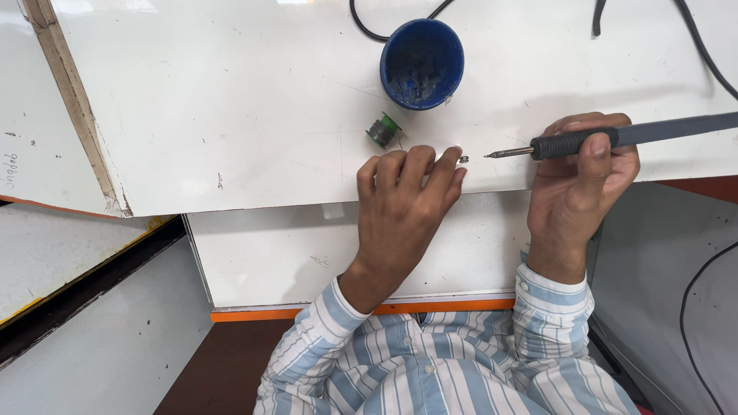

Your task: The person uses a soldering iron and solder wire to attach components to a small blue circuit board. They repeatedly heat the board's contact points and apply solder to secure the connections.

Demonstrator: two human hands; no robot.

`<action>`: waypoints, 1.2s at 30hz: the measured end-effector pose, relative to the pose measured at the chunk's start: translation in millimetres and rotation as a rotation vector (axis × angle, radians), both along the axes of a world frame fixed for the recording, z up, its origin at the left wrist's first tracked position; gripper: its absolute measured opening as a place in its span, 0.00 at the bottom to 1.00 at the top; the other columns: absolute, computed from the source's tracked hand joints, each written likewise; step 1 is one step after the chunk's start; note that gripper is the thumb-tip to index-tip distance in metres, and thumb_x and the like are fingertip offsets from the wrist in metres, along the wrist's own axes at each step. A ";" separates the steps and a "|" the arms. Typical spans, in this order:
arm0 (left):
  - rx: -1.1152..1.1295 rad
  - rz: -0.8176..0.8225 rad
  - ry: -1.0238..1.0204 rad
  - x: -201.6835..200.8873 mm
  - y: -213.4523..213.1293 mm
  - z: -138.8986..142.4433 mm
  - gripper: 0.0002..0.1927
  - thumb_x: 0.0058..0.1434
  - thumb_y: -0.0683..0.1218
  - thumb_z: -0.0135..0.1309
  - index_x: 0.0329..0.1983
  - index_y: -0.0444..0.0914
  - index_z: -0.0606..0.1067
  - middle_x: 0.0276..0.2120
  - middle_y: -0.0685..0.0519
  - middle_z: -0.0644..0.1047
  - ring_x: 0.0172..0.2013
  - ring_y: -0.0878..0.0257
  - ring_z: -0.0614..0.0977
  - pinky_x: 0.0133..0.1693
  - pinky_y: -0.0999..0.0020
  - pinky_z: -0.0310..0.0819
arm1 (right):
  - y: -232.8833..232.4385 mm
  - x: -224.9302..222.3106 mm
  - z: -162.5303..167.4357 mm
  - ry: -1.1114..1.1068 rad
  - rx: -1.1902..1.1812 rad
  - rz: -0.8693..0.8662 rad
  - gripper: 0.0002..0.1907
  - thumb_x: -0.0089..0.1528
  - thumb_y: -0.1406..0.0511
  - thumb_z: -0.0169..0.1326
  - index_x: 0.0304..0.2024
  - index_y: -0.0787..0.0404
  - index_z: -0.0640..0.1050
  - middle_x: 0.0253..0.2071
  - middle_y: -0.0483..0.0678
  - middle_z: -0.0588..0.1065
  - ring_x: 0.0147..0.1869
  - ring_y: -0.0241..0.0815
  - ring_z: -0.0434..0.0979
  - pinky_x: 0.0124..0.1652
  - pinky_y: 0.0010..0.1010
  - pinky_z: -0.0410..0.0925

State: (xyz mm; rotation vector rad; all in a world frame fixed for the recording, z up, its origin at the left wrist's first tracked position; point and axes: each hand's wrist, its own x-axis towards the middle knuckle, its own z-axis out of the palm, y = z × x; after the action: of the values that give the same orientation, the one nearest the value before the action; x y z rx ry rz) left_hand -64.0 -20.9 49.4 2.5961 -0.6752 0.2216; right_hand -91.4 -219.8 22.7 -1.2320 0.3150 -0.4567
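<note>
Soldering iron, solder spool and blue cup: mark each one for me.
soldering iron [573,143], head view, on its ribbed black grip
solder spool [382,131], head view, on the wound wire
blue cup [421,63], head view, on its inside wall

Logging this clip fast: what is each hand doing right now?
Left hand: fingers pinched on a small metal part, on the white table.
Right hand: closed around a grey soldering iron.

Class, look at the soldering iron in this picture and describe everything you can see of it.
The soldering iron is a long slim tool with a ribbed black rubber grip, a smooth grey handle running off the right edge, and a thin pointed metal tip. It lies almost level above the white table, tip pointing left. The right hand holds it at the grip, pen-like. Its tip stops just short of a small metal part at the left hand fingertips.
</note>
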 end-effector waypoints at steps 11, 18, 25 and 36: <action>-0.066 -0.003 -0.035 3.8 -2.3 -2.0 0.11 0.64 0.52 0.67 0.44 0.44 0.82 0.38 0.60 0.73 0.44 0.63 0.71 0.53 0.61 0.59 | -1.8 -0.6 1.2 0.027 0.031 -0.039 0.18 0.75 0.56 0.58 0.41 0.63 0.73 0.30 0.49 0.72 0.34 0.38 0.74 0.35 0.25 0.69; -0.130 0.065 -0.022 -5.3 30.2 8.4 0.13 0.61 0.53 0.71 0.44 0.44 0.82 0.37 0.59 0.74 0.42 0.64 0.71 0.51 0.62 0.60 | -10.4 -4.9 -4.1 0.015 0.019 -0.029 0.18 0.76 0.58 0.57 0.39 0.64 0.71 0.31 0.51 0.72 0.32 0.39 0.72 0.33 0.27 0.69; -0.150 0.015 -0.022 -2.2 22.2 2.3 0.12 0.62 0.52 0.70 0.44 0.45 0.82 0.38 0.60 0.74 0.44 0.64 0.72 0.51 0.62 0.61 | -15.7 -8.2 -3.8 0.016 -0.013 -0.007 0.18 0.76 0.57 0.56 0.39 0.63 0.70 0.29 0.51 0.71 0.32 0.39 0.74 0.33 0.25 0.69; -0.143 -0.007 -0.018 -4.2 21.9 -7.3 0.13 0.63 0.53 0.69 0.46 0.45 0.82 0.39 0.61 0.74 0.45 0.64 0.72 0.52 0.63 0.61 | -14.3 -11.2 0.2 0.037 -0.041 -0.016 0.20 0.77 0.56 0.56 0.38 0.62 0.70 0.28 0.50 0.70 0.30 0.37 0.73 0.31 0.24 0.69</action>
State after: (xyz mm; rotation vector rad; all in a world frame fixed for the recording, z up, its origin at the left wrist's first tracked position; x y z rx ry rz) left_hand -68.2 0.9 42.1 2.4579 -0.6499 0.2805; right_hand -102.6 -234.0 22.9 -1.2795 0.3485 -0.4561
